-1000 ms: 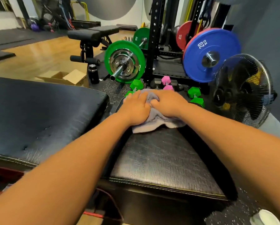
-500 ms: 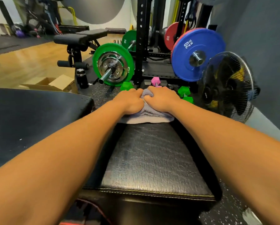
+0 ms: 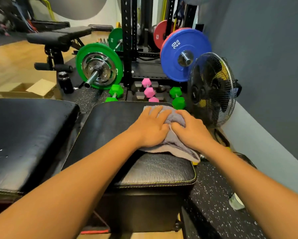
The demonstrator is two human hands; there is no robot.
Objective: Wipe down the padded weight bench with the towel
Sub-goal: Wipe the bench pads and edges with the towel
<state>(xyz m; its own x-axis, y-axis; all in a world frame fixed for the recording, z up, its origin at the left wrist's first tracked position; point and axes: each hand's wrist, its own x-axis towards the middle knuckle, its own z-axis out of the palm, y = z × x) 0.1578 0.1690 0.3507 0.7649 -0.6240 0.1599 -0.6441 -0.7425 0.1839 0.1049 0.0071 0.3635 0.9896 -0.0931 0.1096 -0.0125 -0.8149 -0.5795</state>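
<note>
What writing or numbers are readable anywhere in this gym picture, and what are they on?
"20 KG" on the blue weight plate.
"25", with small letters beside it that seem to read "KG", on the red weight plate.
"10" on the small green plate.
Too small to read: the hub badge of the fan.
Blurred: print on the white cup.
None on the towel or the bench pad.

Bench (image 3: 110, 128) bare leftward; fan (image 3: 212, 90) close on right.

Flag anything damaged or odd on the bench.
The black vinyl bench pad is cracked and wrinkled near its front edge, just below the grey towel. The towel's corner overhangs the pad's right side.
</note>
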